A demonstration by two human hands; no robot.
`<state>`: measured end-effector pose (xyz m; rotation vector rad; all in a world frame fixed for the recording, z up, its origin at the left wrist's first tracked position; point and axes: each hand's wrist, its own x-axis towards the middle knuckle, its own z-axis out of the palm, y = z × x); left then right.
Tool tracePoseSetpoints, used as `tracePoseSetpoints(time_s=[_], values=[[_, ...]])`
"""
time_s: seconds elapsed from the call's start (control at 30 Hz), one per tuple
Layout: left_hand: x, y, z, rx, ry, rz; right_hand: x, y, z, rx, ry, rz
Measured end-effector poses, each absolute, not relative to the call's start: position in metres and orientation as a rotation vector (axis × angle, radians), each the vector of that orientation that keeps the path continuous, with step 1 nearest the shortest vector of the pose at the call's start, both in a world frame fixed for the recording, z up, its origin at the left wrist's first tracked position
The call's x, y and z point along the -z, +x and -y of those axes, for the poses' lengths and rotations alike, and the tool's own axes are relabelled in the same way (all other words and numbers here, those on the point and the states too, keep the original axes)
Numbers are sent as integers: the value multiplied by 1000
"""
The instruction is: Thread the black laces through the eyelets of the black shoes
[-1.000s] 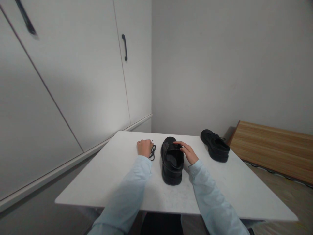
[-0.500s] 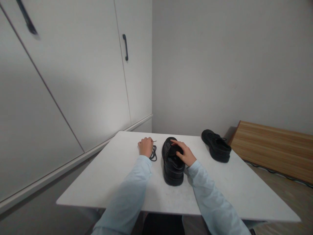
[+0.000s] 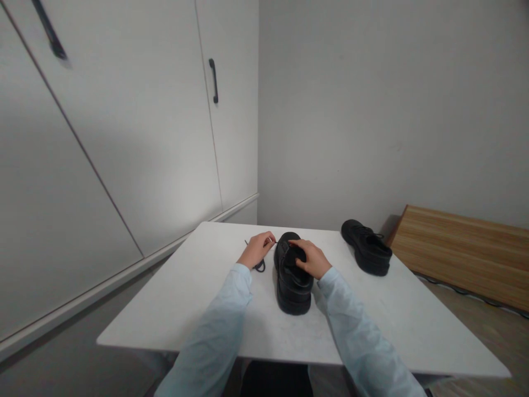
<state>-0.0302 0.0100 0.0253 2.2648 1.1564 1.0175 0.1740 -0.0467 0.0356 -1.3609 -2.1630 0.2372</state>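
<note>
A black shoe [image 3: 294,295] stands on the white table in front of me, heel towards me and its opening facing up. My left hand [image 3: 259,248] is just left of the toe, fingertips pinched on a thin black shoelace [image 3: 260,267]. One end of the lace points from my fingertips to the shoe's side; loose loops lie under and below the hand. My right hand [image 3: 313,258] grips the shoe from its right side, with the thumb at the opening and the fingers over the tongue.
A second black shoe [image 3: 367,248], with its lace in, stands at the table's right back edge. Beyond it is a wood-grain board [image 3: 458,251]. White cabinet doors [image 3: 136,138] run along the left, and a grey wall [image 3: 372,110] rises behind the table [image 3: 198,309].
My left hand has moved right, up to the shoe's toe, bringing the lace end with it. My right hand stays on the shoe, which has hardly moved.
</note>
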Motion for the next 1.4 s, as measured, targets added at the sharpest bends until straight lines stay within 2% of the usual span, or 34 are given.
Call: tracePoseSetpoints(time_s=[0.33, 0.73, 1.4], values=[[-26, -34, -10, -882, 2317, -1175, -50, 166, 47, -105, -1535, 2359], [-21, -32, -13, -938, 2289, -1153, -64, 143, 41, 131, -1842, 2323], [-22, -24, -11, -980, 2289, -1113, -64, 143, 43, 187, -1865, 2291]])
